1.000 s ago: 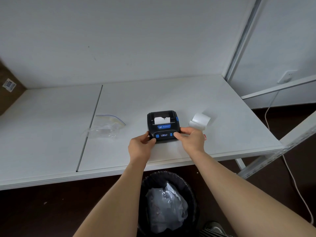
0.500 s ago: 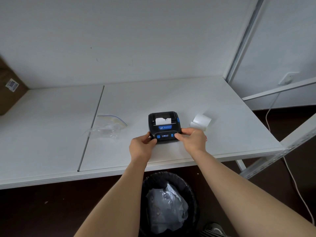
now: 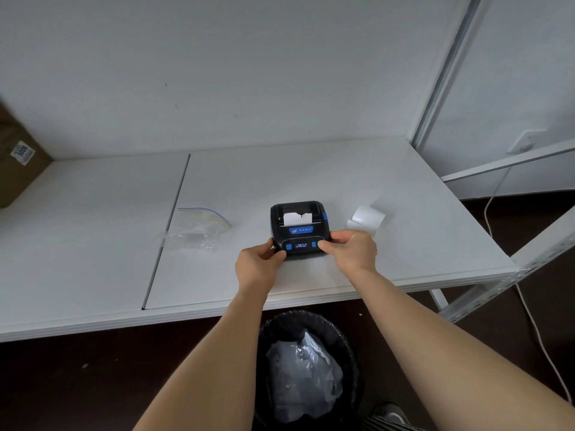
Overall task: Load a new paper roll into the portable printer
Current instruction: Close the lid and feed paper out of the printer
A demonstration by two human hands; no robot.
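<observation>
Head view: white table [image 3: 311, 175] is carrying everything. Black bin [image 3: 308, 368] is sitting under its near edge at 6 o'clock. Portable printer [image 3: 299, 229] is resting centre-table, paper strip [image 3: 297, 218] sticking out of its slot. Left hand [image 3: 256, 267] and right hand [image 3: 351, 251] are gripping its near corners. Paper roll [image 3: 367, 219] is lying at 3 o'clock, just beside it. Clear bag [image 3: 194, 233] is lying at 9 o'clock.
</observation>
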